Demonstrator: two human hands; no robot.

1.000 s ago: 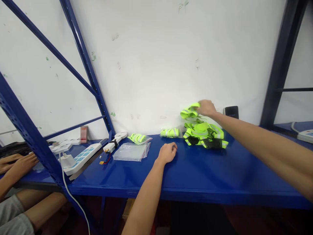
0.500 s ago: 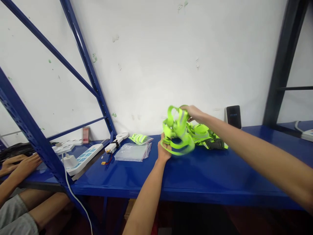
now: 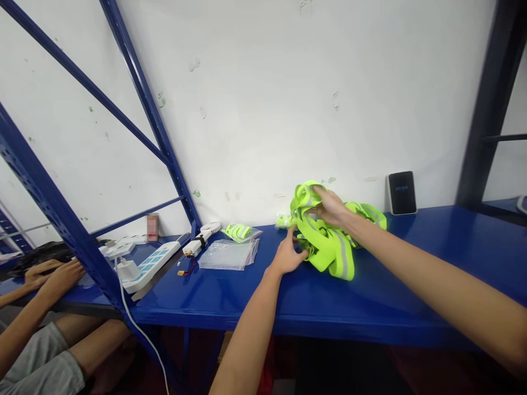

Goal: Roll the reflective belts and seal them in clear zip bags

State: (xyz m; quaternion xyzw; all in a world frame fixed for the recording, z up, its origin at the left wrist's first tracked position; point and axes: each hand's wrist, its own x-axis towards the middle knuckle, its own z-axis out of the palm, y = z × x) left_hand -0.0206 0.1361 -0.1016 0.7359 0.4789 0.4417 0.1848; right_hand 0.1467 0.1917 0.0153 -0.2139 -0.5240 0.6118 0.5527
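Right hand (image 3: 331,209): fingers clamped on upper part of straps (image 3: 325,247) | Left hand (image 3: 288,255): thumb and fingers apart, beside straps' left edge | Straps: bunched, lower loops over table (image 3: 370,299) | Bags (image 3: 224,255): flat, left of left hand; 1 packet (image 3: 237,232) behind

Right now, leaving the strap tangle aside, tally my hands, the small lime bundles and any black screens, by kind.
Hands: 2, left hand and right hand
Bundles: 2, left bundle and right bundle, partly hidden
Black screen: 1
Total: 5
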